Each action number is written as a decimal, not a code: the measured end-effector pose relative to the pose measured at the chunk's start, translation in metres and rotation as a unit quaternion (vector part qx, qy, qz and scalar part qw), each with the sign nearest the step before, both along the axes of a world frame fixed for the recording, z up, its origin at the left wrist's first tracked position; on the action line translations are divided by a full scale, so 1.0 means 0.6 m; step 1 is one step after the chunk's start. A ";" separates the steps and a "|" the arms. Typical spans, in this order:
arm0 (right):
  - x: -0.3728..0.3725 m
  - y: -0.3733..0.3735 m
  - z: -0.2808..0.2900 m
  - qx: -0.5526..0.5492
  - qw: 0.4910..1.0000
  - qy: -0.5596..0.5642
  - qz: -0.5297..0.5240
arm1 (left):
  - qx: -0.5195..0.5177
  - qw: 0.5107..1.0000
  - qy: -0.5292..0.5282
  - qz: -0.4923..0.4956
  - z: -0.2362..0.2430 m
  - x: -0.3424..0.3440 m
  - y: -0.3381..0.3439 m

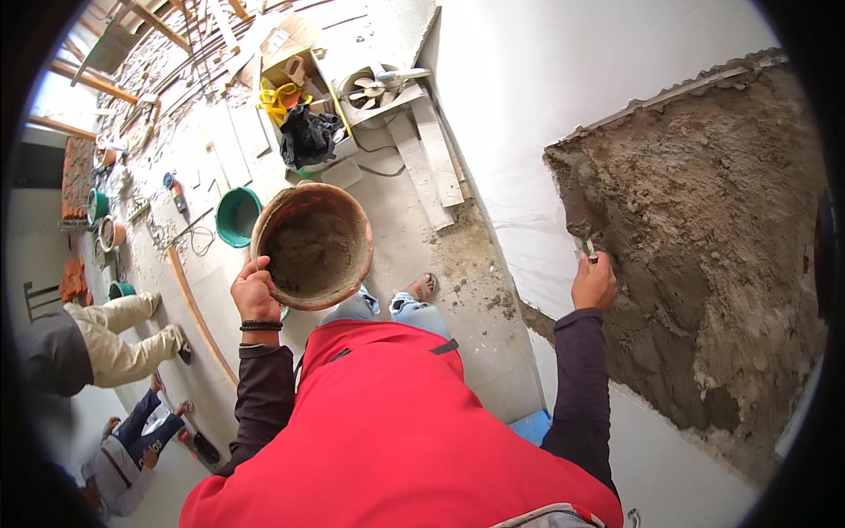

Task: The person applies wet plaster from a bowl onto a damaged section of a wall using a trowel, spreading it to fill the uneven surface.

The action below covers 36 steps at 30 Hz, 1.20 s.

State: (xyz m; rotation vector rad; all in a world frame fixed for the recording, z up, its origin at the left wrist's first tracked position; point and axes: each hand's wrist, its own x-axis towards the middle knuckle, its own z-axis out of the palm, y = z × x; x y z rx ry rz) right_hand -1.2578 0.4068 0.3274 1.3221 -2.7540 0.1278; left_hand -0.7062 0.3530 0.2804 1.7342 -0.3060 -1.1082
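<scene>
My left hand (255, 290) grips the rim of a round orange-brown bucket (361, 246) smeared with grey mortar, with wet mortar inside, held out over my feet. My right hand (591, 283) is closed on the handle of a metal tool (589, 251), apparently a trowel, against the left edge of a rough patch of mortar (704, 229) in the white wall (537, 70). Its blade is hard to make out. Darker, smoother mortar lies along that side of the patch, beside the tool.
A crate (297, 123) of tools and black cloth, a fan (370, 88), boards (422, 158), a green bucket (227, 216), a power tool (176, 194) and a long wooden strip (201, 317) lie on the dusty floor. Two other people (123, 343) (132, 449) are at the left, amid bricks and buckets.
</scene>
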 end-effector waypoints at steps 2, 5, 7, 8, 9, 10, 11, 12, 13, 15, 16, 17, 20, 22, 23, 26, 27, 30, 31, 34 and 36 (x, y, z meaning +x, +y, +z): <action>0.034 0.003 0.071 -0.007 0.998 -0.016 0.066 | -0.019 1.000 -0.004 -0.019 -0.009 -0.004 -0.015; 0.085 0.000 0.180 -0.005 0.976 -0.129 0.177 | -0.017 0.998 -0.009 -0.064 -0.003 -0.017 -0.036; 0.080 -0.019 0.229 0.115 0.921 -0.301 0.221 | -0.029 0.995 0.003 -0.094 -0.015 -0.020 -0.047; 0.069 -0.029 0.244 0.173 0.876 -0.382 0.238 | -0.032 0.994 0.001 -0.102 -0.024 -0.021 -0.053; 0.055 -0.041 0.239 0.213 0.805 -0.528 0.168 | -0.035 0.994 -0.002 -0.108 -0.034 -0.024 -0.058; 0.036 -0.054 0.230 0.215 0.791 -0.557 0.131 | -0.038 0.992 -0.005 -0.117 -0.039 -0.028 -0.066; 0.012 -0.064 0.217 0.216 0.776 -0.586 0.091 | -0.039 0.989 0.034 -0.139 -0.001 -0.052 -0.077; -0.012 -0.080 0.209 0.217 0.757 -0.614 0.057 | -0.039 0.987 0.044 -0.151 0.012 -0.062 -0.084; -0.042 -0.098 0.205 0.196 0.822 -0.535 0.011 | -0.036 0.984 0.055 -0.163 0.019 -0.070 -0.089; -0.088 -0.103 0.219 0.122 0.895 -0.427 -0.040 | -0.041 0.983 0.069 -0.165 0.038 -0.086 -0.087; -0.091 -0.092 0.243 0.067 0.912 -0.403 -0.045 | -0.043 0.983 0.077 -0.163 0.042 -0.092 -0.087; -0.073 -0.079 0.273 0.023 0.923 -0.382 -0.042 | -0.042 0.980 0.077 -0.176 0.056 -0.103 -0.087; 0.000 -0.043 0.340 -0.006 0.955 -0.294 0.032 | -0.027 0.972 0.112 -0.202 0.074 -0.130 -0.093; 0.064 -0.029 0.324 0.048 0.951 -0.286 0.109 | -0.067 0.963 0.106 -0.240 0.121 -0.171 -0.100; 0.103 -0.026 0.310 0.090 0.934 -0.307 0.157 | -0.081 0.959 0.099 -0.254 0.114 -0.180 -0.097; 0.174 -0.034 0.228 0.199 0.884 -0.266 0.330 | -0.130 0.944 0.068 -0.296 0.114 -0.208 -0.097; 0.198 -0.034 0.205 0.211 0.896 -0.167 0.353 | -0.145 0.938 0.059 -0.310 0.118 -0.218 -0.095; 0.222 -0.046 0.124 0.240 0.921 0.009 0.308 | -0.172 0.914 0.023 -0.367 0.145 -0.238 -0.093; 0.226 -0.048 0.102 0.252 0.926 0.045 0.277 | -0.180 0.915 0.037 -0.360 0.165 -0.247 -0.090; 0.264 -0.050 0.077 0.292 0.901 -0.013 0.321 | -0.192 0.901 0.060 -0.384 0.185 -0.260 -0.087; 0.285 -0.034 0.075 0.285 0.899 -0.107 0.316 | -0.205 0.892 0.046 -0.400 0.188 -0.264 -0.080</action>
